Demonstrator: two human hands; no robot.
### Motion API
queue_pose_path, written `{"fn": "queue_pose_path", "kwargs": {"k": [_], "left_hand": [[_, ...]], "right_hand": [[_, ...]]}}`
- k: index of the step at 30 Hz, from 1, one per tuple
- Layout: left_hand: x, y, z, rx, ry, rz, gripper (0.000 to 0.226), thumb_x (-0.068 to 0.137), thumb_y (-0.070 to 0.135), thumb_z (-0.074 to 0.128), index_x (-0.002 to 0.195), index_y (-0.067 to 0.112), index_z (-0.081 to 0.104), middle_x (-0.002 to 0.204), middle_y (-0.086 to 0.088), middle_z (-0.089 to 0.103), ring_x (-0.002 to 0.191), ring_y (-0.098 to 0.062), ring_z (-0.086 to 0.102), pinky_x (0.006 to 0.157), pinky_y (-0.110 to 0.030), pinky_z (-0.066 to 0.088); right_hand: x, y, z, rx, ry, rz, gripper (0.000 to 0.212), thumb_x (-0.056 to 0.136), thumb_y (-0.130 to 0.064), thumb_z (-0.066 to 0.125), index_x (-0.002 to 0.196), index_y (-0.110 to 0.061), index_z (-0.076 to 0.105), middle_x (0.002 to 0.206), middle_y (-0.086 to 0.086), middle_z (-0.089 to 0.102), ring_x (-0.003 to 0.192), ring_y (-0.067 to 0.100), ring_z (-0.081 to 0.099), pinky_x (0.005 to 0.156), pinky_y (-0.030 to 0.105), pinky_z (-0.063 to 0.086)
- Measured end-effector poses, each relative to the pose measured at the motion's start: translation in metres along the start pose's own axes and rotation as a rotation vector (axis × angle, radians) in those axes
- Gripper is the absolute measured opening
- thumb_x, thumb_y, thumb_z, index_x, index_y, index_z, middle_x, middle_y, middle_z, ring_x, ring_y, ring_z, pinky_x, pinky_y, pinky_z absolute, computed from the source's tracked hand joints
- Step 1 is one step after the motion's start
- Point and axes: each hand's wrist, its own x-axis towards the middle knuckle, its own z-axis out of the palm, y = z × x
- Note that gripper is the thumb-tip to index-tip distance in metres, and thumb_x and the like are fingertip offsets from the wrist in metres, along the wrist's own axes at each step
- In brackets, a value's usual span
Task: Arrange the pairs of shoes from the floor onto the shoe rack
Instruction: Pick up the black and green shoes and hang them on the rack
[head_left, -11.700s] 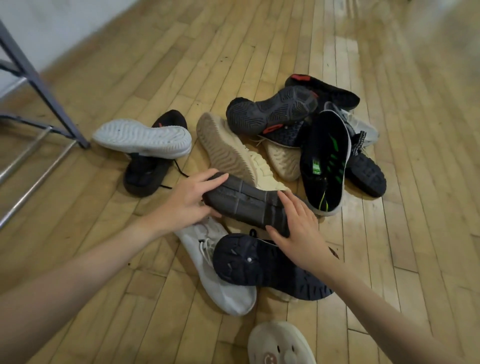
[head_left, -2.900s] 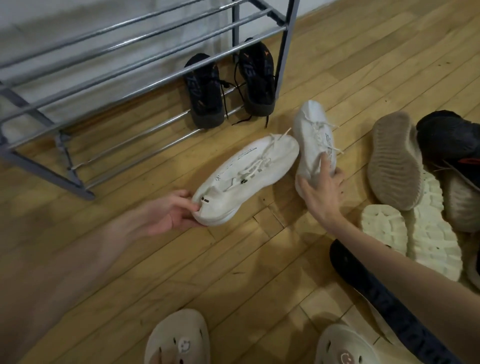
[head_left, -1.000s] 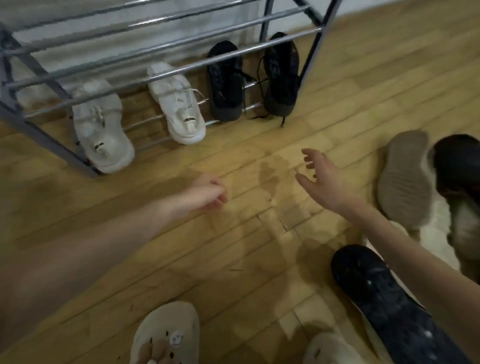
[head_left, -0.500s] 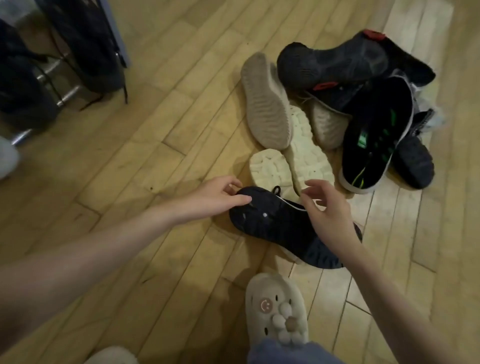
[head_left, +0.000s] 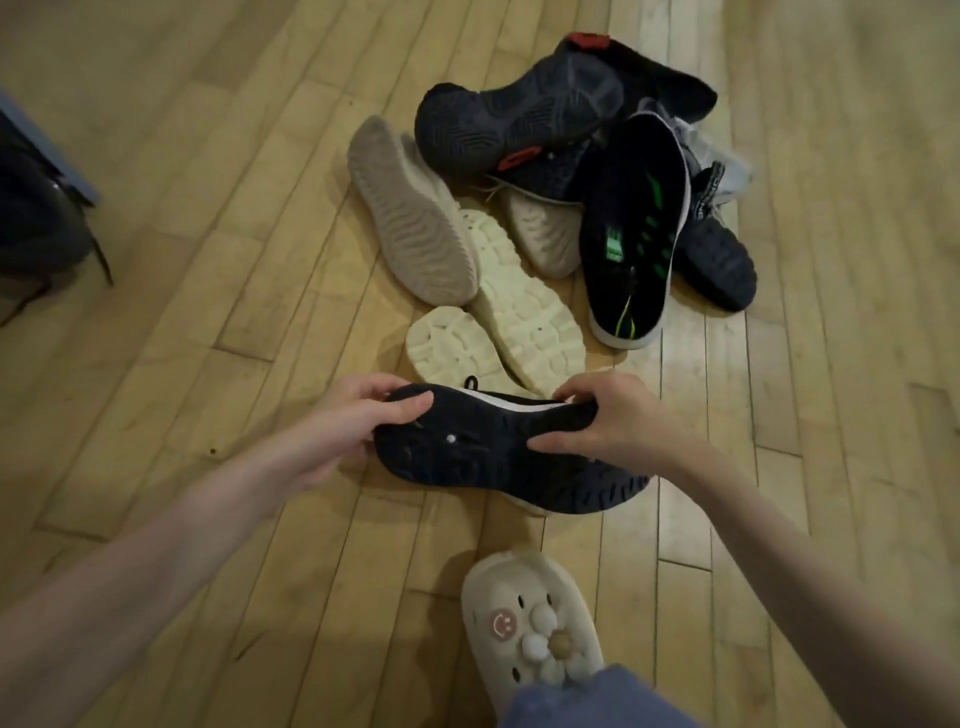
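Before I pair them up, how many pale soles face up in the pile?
4: tan ribbed sole, long cream sole, short cream sole, partly covered pale sole. More may be hidden.

Shoe pile (head_left: 545, 218) lies beyond the near shoe (head_left: 498, 457); clog (head_left: 530, 618) nearest; rack (head_left: 47, 171) far left.

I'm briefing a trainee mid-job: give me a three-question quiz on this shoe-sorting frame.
1. True or false: both hands grip the same dark-soled shoe.
2. Which way does that shoe face? A) sole up B) sole down C) standing on its heel
3. Fill in: the black sole in the pile with a white rim has ____ markings.

Key:
1. True: the left hand holds one end, the right hand the middle.
2. A.
3. Green, on the black sole; it lies right of the cream soles.
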Motion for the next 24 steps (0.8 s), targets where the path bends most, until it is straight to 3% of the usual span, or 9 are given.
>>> {"fn": "queue_pose_path", "kwargs": {"k": [2, 5, 8, 10, 13, 15, 18, 24], "left_hand": [[-0.008, 0.001, -0.010, -0.119, 0.007, 0.053, 0.056, 0.061, 0.037, 0.083, 0.109, 0.013, 0.068, 0.113, -0.012, 0.068, 0.110, -0.029, 0.062, 0.078, -0.037, 0.054], [-0.020, 0.004, -0.035, -0.371, -0.043, 0.131, 0.083, 0.044, 0.038, 0.092, 0.115, 0.010, 0.060, 0.115, -0.009, 0.068, 0.109, -0.025, 0.065, 0.077, -0.038, 0.057], [-0.035, 0.008, -0.057, -0.597, -0.099, 0.137, 0.064, 0.063, 0.030, 0.081, 0.118, 0.014, 0.053, 0.131, -0.016, 0.058, 0.117, -0.036, 0.059, 0.094, -0.059, 0.046], [-0.042, 0.008, -0.072, -0.731, -0.078, 0.052, 0.053, 0.076, 0.036, 0.065, 0.120, 0.010, 0.051, 0.131, -0.022, 0.055, 0.116, -0.042, 0.058, 0.098, -0.063, 0.041], [-0.051, 0.002, -0.088, -0.711, -0.008, -0.110, 0.060, 0.076, 0.041, 0.062, 0.119, 0.002, 0.051, 0.109, -0.022, 0.063, 0.090, -0.031, 0.068, 0.079, -0.046, 0.058], [-0.058, -0.004, -0.087, -0.608, -0.006, -0.146, 0.054, 0.074, 0.029, 0.066, 0.118, -0.001, 0.056, 0.093, -0.016, 0.067, 0.071, -0.022, 0.068, 0.062, -0.031, 0.060], [-0.060, -0.016, -0.082, -0.616, 0.065, -0.081, 0.042, 0.070, 0.010, 0.066, 0.111, -0.001, 0.062, 0.090, -0.011, 0.067, 0.067, -0.016, 0.066, 0.062, -0.025, 0.058], [-0.050, -0.026, -0.081, -0.658, 0.178, -0.001, 0.057, 0.068, -0.010, 0.060, 0.123, 0.001, 0.052, 0.096, -0.015, 0.069, 0.071, -0.019, 0.071, 0.059, -0.027, 0.059]], "right_hand": [[0.003, -0.013, -0.005, 0.016, 0.088, -0.063, 0.052, 0.064, -0.062, 0.074, 0.093, -0.019, 0.070, 0.080, -0.007, 0.064, 0.076, 0.010, 0.059, 0.068, 0.036, 0.053], [0.014, -0.042, -0.013, -0.049, 0.268, -0.191, 0.051, 0.064, -0.063, 0.069, 0.089, -0.018, 0.070, 0.080, -0.004, 0.061, 0.078, 0.013, 0.055, 0.074, 0.039, 0.049], [0.030, -0.069, -0.019, -0.148, 0.450, -0.323, 0.043, 0.068, -0.051, 0.078, 0.091, -0.017, 0.067, 0.088, -0.002, 0.057, 0.088, 0.018, 0.049, 0.082, 0.034, 0.034], [0.039, -0.079, -0.021, -0.172, 0.545, -0.434, 0.041, 0.067, -0.044, 0.082, 0.090, -0.015, 0.063, 0.091, 0.001, 0.054, 0.090, 0.022, 0.047, 0.082, 0.035, 0.030], [0.048, -0.085, -0.017, -0.195, 0.576, -0.595, 0.039, 0.071, -0.038, 0.079, 0.091, -0.012, 0.059, 0.096, 0.006, 0.053, 0.093, 0.023, 0.044, 0.083, 0.029, 0.024], [0.054, -0.086, -0.009, -0.246, 0.552, -0.677, 0.036, 0.073, -0.035, 0.078, 0.092, -0.011, 0.059, 0.098, 0.007, 0.055, 0.095, 0.022, 0.043, 0.086, 0.027, 0.022], [0.058, -0.078, 0.009, -0.299, 0.489, -0.699, 0.038, 0.070, -0.031, 0.083, 0.092, -0.012, 0.059, 0.100, 0.006, 0.058, 0.097, 0.025, 0.050, 0.088, 0.031, 0.027], [0.049, -0.047, 0.025, -0.215, 0.486, -0.563, 0.023, 0.081, -0.029, 0.073, 0.098, -0.014, 0.067, 0.109, 0.007, 0.056, 0.106, 0.024, 0.049, 0.092, 0.025, 0.023]]}}
